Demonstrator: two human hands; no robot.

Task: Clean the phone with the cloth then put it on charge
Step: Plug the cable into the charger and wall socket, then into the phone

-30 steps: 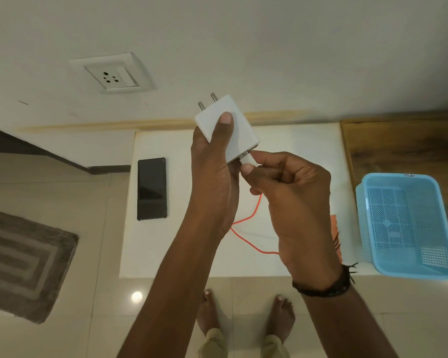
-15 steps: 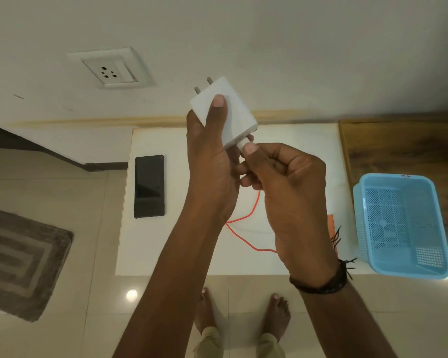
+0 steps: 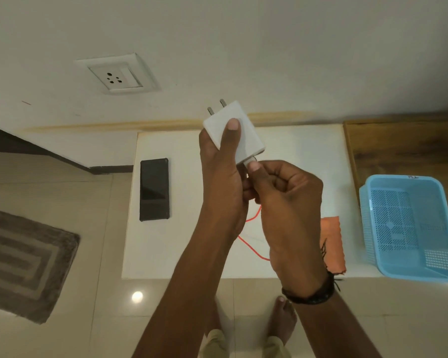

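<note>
Phone (image 3: 154, 189) flat, long axis toward wall

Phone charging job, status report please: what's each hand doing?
Left hand grips white charger. Right hand pinches orange cable end at charger's port. Phone flat on table, unplugged. Wall socket unobstructed.

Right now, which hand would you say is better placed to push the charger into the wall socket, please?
Probably the left hand: it grips the charger, prongs toward the socket. The right hand pinches the cable.

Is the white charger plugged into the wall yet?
Not plugged in. The left hand holds the charger in the air, its two pins bare, apart from the wall socket.
</note>
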